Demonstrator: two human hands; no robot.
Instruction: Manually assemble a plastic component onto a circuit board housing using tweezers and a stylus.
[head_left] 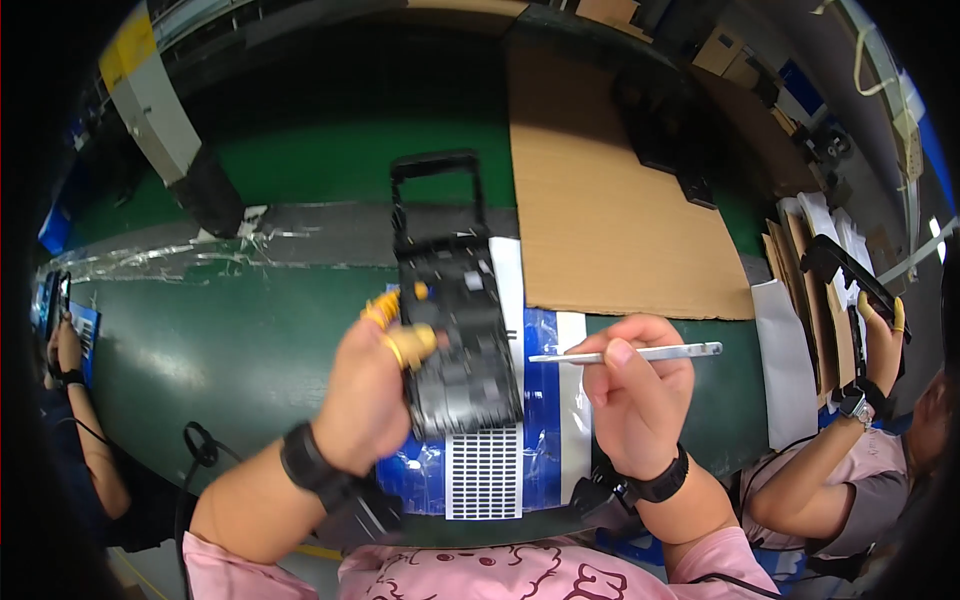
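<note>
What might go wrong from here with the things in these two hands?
The slim silver metal tool, its narrow tip pointing toward the black rectangular plastic part, might scratch it or jab the left hand if the right hand slips. The left hand grips the part by one side, so it could drop onto the white sheet of black rectangles.

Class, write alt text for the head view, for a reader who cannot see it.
A person's left-hand grip holds a black housing, while the right-hand grip holds a slim silver tool pointing toward it. Nearer the person lies a white sheet of dark rectangles; cardboard lies farther back on the green worktop.
</note>
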